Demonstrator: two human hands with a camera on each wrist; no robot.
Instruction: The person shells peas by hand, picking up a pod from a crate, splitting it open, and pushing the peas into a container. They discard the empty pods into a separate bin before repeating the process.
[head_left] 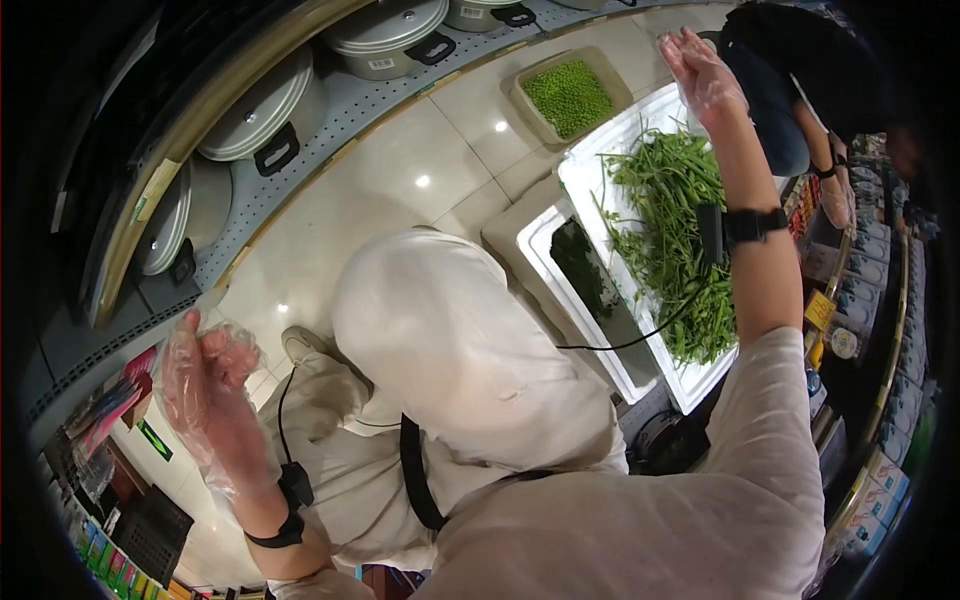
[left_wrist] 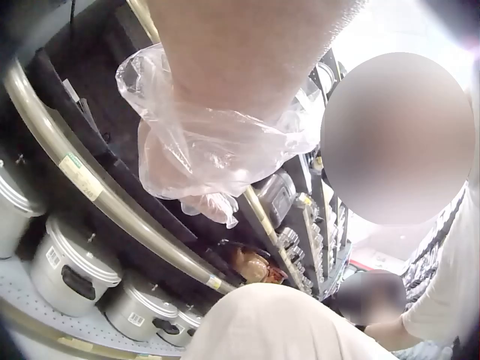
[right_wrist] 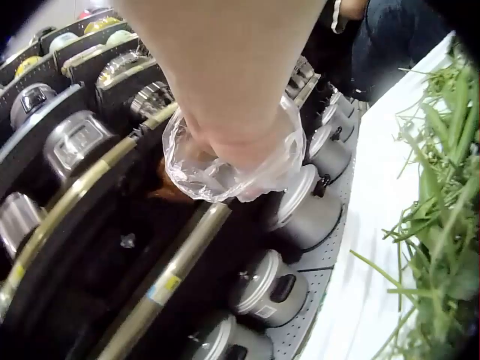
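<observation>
Both hands wear clear, loose plastic gloves. The left hand (head_left: 215, 395) is raised at the lower left beside the person's legs, its fingers loosely bent with nothing visible in them. At the upper right, the right hand (head_left: 703, 75) is held out past the far end of a white foam tray (head_left: 580, 178), and nothing shows in its grasp. Green pea pods with stems (head_left: 665, 200) lie heaped in that tray, under the right forearm. Beside the tray stands a white foam box (head_left: 535, 238) with dark green leaves inside. A beige basin (head_left: 522, 105) of shelled green peas (head_left: 570, 97) sits on the floor.
Shelves with lidded metal pots (head_left: 385, 40) curve along the upper left. Another person (head_left: 815, 75) is close by at the upper right. Shelves of boxed goods (head_left: 870, 290) line the right side. A black cable (head_left: 640, 340) crosses the foam box and tray.
</observation>
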